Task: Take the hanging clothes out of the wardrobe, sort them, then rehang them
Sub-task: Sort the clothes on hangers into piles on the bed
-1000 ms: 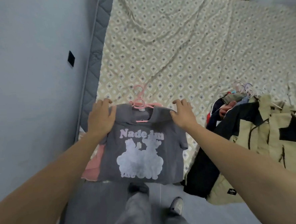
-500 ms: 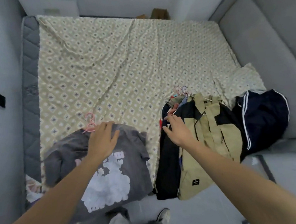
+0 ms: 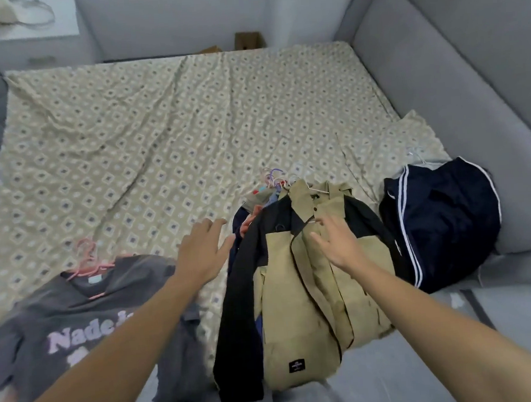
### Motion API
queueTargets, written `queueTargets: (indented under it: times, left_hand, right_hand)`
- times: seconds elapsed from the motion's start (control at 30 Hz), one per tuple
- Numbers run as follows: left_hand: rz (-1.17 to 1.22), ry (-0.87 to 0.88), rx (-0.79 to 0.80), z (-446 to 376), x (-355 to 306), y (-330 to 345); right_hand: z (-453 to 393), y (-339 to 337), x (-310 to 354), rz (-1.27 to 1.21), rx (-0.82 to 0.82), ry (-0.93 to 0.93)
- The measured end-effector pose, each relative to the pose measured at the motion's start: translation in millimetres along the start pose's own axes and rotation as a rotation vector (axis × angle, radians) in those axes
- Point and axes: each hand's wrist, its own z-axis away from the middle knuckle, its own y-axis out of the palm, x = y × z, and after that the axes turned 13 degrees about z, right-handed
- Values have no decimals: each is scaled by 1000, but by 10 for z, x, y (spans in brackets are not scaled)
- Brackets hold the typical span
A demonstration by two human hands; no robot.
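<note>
Left hand point(image 3: 203, 255) hovers, fingers spread; right hand point(image 3: 338, 243) rests flat on khaki jacket point(image 3: 298, 307), fingers straight.

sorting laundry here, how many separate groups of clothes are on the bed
3: a grey printed t-shirt at the near left, a pile topped by a khaki-and-black jacket in the middle, and a navy striped garment at the right. More lie hidden in the pile.

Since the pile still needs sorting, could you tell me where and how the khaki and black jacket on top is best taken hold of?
Probably at the collar end of the khaki and black jacket, by its hanger, coming from above. The jacket lies flat on top of the pile, collar away from the person, with the wire hook poking out there. The right hand hovers open just below that collar; lifting by the hanger should keep the garment from sliding off.
</note>
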Motion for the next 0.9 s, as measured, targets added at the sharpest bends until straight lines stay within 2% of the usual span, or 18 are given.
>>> queueTargets:
  times: [0.2, 0.37, 0.57, 0.77, 0.9]
  left_hand:
    - [-6, -111, 43, -919, -752, 1029]
    - [-65, -238, 83, -1654, -897, 1540]
    - [-82, -348, 148, -2307, -759, 1929]
    - [-125, -418, 201, -2474, -591, 2228]
    - [-172, -433, 174, -2475, -565, 2275]
  right_hand:
    - [-870, 84, -1525, 103, 86, -38]
    - [-1657, 240, -2225, 85, 132, -77]
    - [-2354, 730, -2526, 68, 220, -74]
    - [-2605, 1043, -2602, 50, 295, -86]
    - [-2619, 1032, -2675, -30, 212, -120]
